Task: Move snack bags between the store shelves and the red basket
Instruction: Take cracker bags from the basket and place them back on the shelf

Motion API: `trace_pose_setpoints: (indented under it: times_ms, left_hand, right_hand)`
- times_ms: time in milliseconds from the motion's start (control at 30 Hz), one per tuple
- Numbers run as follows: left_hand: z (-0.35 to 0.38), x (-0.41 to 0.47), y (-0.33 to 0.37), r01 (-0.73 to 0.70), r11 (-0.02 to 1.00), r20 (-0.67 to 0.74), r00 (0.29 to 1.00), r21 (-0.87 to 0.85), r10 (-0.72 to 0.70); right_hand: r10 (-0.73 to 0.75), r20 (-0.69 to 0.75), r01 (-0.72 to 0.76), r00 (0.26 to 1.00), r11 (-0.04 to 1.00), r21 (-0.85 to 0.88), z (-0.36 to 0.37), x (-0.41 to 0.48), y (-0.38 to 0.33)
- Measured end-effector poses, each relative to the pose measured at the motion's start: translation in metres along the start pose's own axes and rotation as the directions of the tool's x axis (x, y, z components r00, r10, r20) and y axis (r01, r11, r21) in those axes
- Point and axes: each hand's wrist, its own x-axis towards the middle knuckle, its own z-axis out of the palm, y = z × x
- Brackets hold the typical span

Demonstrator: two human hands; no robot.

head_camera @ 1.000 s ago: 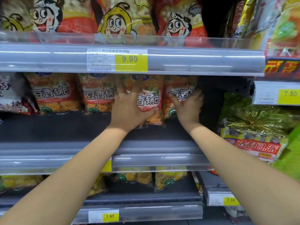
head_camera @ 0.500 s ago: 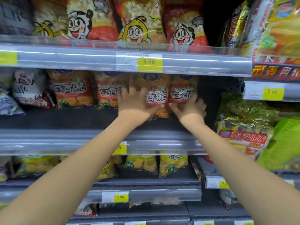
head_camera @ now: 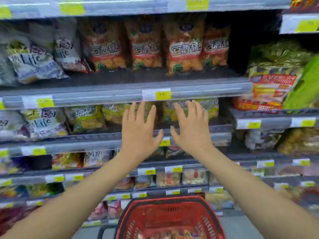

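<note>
Fig.: L hand [head_camera: 139, 130] & R hand [head_camera: 189, 130] side by side, fingers [head_camera: 142, 111] spread, released, grasping nothing. Orange snack bags [head_camera: 183, 47] upright on shelf [head_camera: 103, 95] above hands; yellow snack bags [head_camera: 86, 118] behind hands; red basket [head_camera: 165, 200] below forearms.

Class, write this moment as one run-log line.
left hand: open, empty | right hand: open, empty | orange snack bags: four on shelf | red basket: below hands

Shop, snack aisle. Grey shelves [head_camera: 103, 95] stack up behind and above the red basket [head_camera: 172, 211], every front rail carrying yellow price tags [head_camera: 156, 94]. High above the basket, identical orange snack bags [head_camera: 183, 47] stand in a row facing out. Yellow bags [head_camera: 84, 118] sit one shelf lower, up-left of the basket.
</note>
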Motion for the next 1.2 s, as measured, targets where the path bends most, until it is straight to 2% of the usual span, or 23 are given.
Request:
trace_pose_setpoints:
  times_ms: [200, 367, 533, 733, 1000, 1133, 1200]
  left_hand:
    - [0.028, -0.129, -0.015, 0.03, 1.0, 0.271, 0.962, 0.001, -0.029]
    - [0.05, -0.219, -0.026, 0.068, 0.998, 0.463, 0.884, 0.011, -0.065]
    - [0.093, -0.286, -0.023, 0.034, 0.999, 0.596, 0.802, 0.025, -0.042]
    - [0.166, -0.358, -0.005, 0.002, 1.0, 0.677, 0.736, -0.011, 0.006]
    - [0.271, -0.448, 0.03, 0.091, 0.995, 0.747, 0.659, 0.033, -0.085]
    - [0.324, -0.497, 0.052, 0.082, 0.996, 0.779, 0.621, 0.046, -0.087]
    - [0.353, -0.518, 0.064, 0.073, 0.997, 0.797, 0.6, 0.035, -0.072]
  right_hand:
    - [0.009, 0.273, -0.013, 0.962, 1.0, 0.014, 0.042, -0.111, -0.065]
    - [0.065, 0.47, -0.07, 0.88, 0.998, -0.006, 0.078, -0.203, -0.094]
    - [0.121, 0.61, -0.12, 0.783, 0.992, -0.043, 0.121, -0.278, -0.09]
    - [0.125, 0.726, -0.084, 0.676, 0.992, -0.092, 0.195, -0.371, -0.048]
    - [0.196, 0.822, -0.099, 0.535, 0.98, -0.17, 0.298, -0.467, 0.005]
    - [0.221, 0.871, -0.114, 0.439, 0.975, -0.19, 0.347, -0.514, 0.027]
    - [0.213, 0.883, -0.098, 0.419, 0.977, -0.189, 0.371, -0.533, 0.038]
